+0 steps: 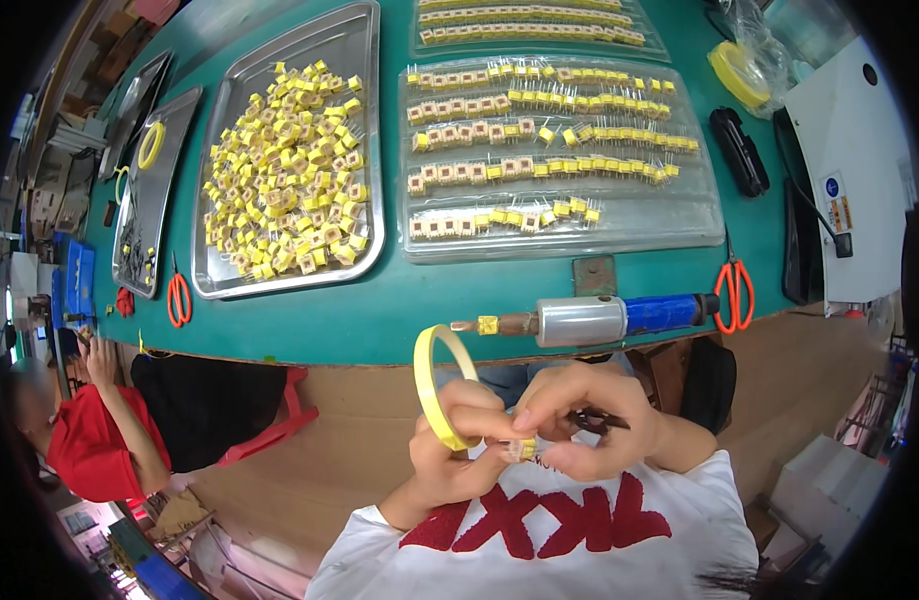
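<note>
My left hand point(455, 445) is closed in a pinch on a small yellow-wrapped coil component point(525, 449) with pale pins, in front of my chest. A roll of yellow tape point(426, 395) hangs around the fingers of that hand. My right hand point(605, 415) meets it from the other side, thumb and forefinger at the component. A small dark tool point(598, 420) is tucked in its curled fingers; its kind is hard to make out. Just beyond my hands, at the table edge, lies a blue and silver cylindrical power tool point(620, 319) with a yellow-wrapped piece point(488, 325) on its tip.
A metal tray point(202, 240) heaped with yellow components stands at left. Clear plastic trays point(670, 232) hold rows of them. Orange-handled scissors point(735, 295) lie right, another pair point(180, 300) left. A black stapler-like object point(739, 150) sits near a white machine point(850, 170). A person in red point(105, 440) sits left.
</note>
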### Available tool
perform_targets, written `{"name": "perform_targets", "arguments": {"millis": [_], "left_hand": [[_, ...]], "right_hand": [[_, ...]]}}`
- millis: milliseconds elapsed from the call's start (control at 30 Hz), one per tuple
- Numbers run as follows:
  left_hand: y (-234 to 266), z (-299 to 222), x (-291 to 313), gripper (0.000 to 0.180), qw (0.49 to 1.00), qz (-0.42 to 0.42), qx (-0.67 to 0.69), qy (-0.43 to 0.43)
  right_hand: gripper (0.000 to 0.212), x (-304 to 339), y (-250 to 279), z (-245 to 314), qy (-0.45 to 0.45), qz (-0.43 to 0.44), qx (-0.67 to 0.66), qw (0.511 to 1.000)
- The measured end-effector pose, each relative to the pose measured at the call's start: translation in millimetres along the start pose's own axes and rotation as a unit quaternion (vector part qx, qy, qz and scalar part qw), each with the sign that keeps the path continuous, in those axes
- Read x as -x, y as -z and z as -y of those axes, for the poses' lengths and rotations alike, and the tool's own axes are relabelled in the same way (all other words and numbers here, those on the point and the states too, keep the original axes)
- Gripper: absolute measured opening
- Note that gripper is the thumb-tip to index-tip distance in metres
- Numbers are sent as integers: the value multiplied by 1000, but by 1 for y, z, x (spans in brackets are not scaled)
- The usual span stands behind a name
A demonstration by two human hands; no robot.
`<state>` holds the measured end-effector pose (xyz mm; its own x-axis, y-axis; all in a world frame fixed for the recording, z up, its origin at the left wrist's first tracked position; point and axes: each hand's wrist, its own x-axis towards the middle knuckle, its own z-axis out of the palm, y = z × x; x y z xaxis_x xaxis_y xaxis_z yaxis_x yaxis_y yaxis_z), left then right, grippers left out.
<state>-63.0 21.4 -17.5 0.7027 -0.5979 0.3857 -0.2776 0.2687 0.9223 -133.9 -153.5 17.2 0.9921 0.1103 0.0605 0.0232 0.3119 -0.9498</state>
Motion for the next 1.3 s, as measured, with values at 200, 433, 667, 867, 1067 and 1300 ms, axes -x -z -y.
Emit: {"name": "perform_targets", "arguments": {"millis": [200, 433, 667, 867, 1067, 1300], "left_hand": [[0, -3, -1, 17, 992, 3, 98, 81], [-2, -11, -1, 14, 996, -5, 9, 90], [1, -7, -6, 19, 998, -2, -47, 30], [1, -3, -6, 20, 999, -22, -13, 35], [0, -3, -6, 20, 999, -23, -37, 23], [-2, -2, -4, 21, 997, -41, -57, -11]], "right_hand": [[28, -4, 1, 0, 147, -38, 193, 969], [31, -5, 7, -7, 146, -19, 135, 980], [38, 0, -9, -19, 71, -47, -21, 996], [34, -5, -1, -13, 122, -34, 116, 985], [31, -6, -4, -20, 199, -69, 237, 948], [29, -7, -8, -20, 226, -92, 219, 945]]}}
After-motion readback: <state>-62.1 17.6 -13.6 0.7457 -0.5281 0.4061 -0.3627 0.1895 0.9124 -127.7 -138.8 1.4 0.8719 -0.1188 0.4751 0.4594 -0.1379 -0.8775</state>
